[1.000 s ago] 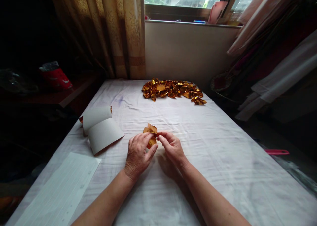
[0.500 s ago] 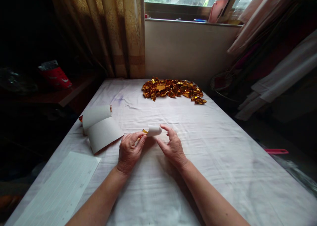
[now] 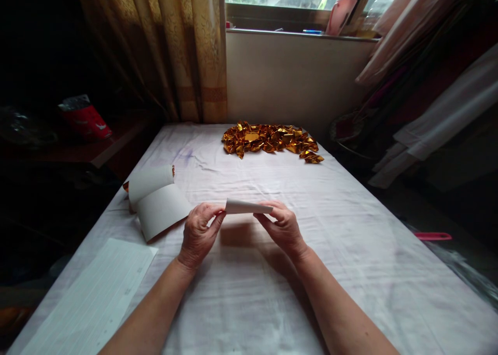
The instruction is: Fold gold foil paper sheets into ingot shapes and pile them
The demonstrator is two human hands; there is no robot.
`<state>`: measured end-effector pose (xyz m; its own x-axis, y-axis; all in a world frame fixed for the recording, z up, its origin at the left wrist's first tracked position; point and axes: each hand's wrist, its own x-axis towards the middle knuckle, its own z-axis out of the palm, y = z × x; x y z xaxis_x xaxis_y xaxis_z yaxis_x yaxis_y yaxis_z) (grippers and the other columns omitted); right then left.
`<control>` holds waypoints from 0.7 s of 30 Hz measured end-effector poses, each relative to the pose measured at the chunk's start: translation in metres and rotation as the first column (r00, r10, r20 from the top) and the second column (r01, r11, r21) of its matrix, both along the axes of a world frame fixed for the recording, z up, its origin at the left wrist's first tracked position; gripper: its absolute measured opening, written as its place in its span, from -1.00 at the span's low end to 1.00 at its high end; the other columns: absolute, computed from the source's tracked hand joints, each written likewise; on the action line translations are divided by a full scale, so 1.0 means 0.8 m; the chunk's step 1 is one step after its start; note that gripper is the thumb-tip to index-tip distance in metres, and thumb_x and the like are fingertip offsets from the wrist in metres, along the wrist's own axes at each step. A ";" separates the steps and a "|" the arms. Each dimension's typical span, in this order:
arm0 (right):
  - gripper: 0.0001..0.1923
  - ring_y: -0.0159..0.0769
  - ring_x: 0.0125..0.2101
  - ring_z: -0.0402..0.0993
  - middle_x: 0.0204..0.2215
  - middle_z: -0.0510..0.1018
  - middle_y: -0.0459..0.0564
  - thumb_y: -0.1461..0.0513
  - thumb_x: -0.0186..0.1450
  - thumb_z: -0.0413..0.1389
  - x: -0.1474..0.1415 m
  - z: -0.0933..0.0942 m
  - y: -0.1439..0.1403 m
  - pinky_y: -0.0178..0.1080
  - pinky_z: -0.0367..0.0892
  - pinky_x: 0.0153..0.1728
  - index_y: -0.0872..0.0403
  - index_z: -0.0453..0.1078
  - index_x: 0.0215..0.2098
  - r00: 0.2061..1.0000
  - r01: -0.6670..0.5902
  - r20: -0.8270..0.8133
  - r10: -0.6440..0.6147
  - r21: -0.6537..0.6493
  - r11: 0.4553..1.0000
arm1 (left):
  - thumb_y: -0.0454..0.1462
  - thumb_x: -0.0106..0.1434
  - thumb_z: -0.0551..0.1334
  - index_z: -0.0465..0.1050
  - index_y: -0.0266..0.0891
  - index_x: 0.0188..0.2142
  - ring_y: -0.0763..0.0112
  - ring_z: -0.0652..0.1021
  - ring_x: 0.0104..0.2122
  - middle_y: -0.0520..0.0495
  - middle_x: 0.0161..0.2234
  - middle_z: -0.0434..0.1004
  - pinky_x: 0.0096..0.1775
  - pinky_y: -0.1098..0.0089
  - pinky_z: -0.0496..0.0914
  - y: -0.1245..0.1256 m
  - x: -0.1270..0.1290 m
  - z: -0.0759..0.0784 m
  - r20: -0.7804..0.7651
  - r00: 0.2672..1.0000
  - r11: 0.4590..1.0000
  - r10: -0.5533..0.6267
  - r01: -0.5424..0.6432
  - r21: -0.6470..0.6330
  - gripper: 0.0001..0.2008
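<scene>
Both hands pinch one paper strip above the table: the left hand grips its left end, the right hand its right end. The strip is held flat, white side showing, nearer than the gold pile at the table's far edge.

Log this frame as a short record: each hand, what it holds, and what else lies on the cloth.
left hand: pinches the left end of the paper strip
right hand: pinches the strip's right end
paper strip: white side up, stretched flat between both hands, above the white cloth
gold foil pile: folded pieces heaped at the far edge, untouched
curled white sheets: left of the left hand
lined sheet: near left corner
background: curtain, window sill
</scene>
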<state>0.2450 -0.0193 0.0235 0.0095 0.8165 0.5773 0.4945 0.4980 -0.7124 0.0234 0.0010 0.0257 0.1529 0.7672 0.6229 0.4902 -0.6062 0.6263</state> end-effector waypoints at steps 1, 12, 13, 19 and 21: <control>-0.90 -0.24 -0.27 0.55 -0.30 0.65 -0.04 0.21 0.28 0.17 0.001 0.001 0.000 -0.16 0.43 -0.18 -0.05 0.56 -0.31 0.998 0.019 0.056 -0.022 0.048 0.999 | -0.23 0.29 0.22 0.52 -0.18 -0.31 0.41 0.52 -0.39 -0.01 -0.41 0.54 -0.26 0.39 0.41 0.000 0.000 -0.001 -0.016 1.000 1.000 0.000 -0.001 -0.010 -0.88; -0.86 -0.26 -0.20 0.52 -0.21 0.63 -0.03 0.25 0.32 0.14 0.007 -0.021 0.005 -0.16 0.44 -0.14 -0.07 0.54 -0.22 0.957 0.021 0.278 -0.078 0.200 0.979 | -0.20 0.29 0.20 0.56 -0.17 -0.22 0.33 0.63 -0.32 -0.05 -0.29 0.67 -0.24 0.36 0.48 -0.002 -0.007 -0.024 -0.125 0.992 1.000 0.009 -0.010 -0.006 -0.82; -0.85 -0.26 -0.20 0.52 -0.21 0.62 -0.02 0.25 0.32 0.14 0.009 -0.025 0.003 -0.16 0.44 -0.14 -0.07 0.53 -0.20 0.952 0.015 0.298 -0.066 0.172 0.985 | -0.19 0.29 0.20 0.56 -0.16 -0.21 0.30 0.63 -0.30 -0.06 -0.28 0.67 -0.22 0.33 0.48 -0.003 -0.010 -0.026 -0.186 0.983 1.000 0.003 -0.003 0.001 -0.82; -0.83 -0.22 -0.16 0.48 -0.17 0.61 -0.02 0.25 0.28 0.15 0.018 -0.043 -0.016 -0.14 0.42 -0.11 -0.06 0.54 -0.18 0.887 -0.057 0.458 0.049 0.003 0.998 | -0.20 0.33 0.17 0.56 -0.13 -0.20 0.30 0.61 -0.25 -0.07 -0.23 0.65 -0.16 0.29 0.41 -0.022 -0.019 -0.025 -0.423 0.904 0.998 -0.056 0.051 -0.022 -0.81; -0.85 -0.24 -0.16 0.47 -0.17 0.62 -0.04 0.23 0.30 0.15 0.019 -0.045 -0.019 -0.15 0.40 -0.11 -0.09 0.55 -0.22 0.877 -0.055 0.476 0.072 -0.049 0.997 | -0.20 0.33 0.17 0.57 -0.11 -0.22 0.29 0.59 -0.24 -0.05 -0.26 0.64 -0.17 0.28 0.39 -0.028 -0.019 -0.024 -0.455 0.889 0.999 -0.047 0.031 -0.042 -0.82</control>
<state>0.2603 -0.0343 -0.0125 -0.3129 0.8244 0.4716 0.7464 0.5205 -0.4146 0.0083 -0.0213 0.0066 0.4440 0.7733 0.4527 0.7027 -0.6140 0.3595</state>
